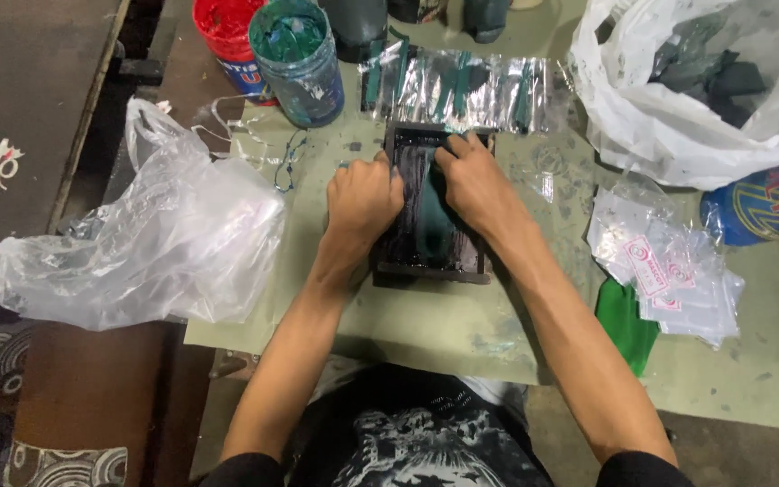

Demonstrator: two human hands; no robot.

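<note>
Near the far middle of the green work mat, a small dark wooden screen-printing frame is laid flat, and both hands are pressed onto it. The left hand is clenched over the frame's left side; the right hand is closed over the far part, and what is gripped beneath the two cannot be made out, though a dark green streak of ink is seen running down the mesh between them. Just beyond the frame, a row of clear plastic pouches with wet green marks is spread along the far edge. An open green ink tub and a red one are stood near the far left corner. If uneven pressure is applied, the frame could be shifted and the print smeared. Ink could be carried onto the clean pouches stacked at the right edge by stained fingers. The tub could be knocked by a sideways elbow.
</note>
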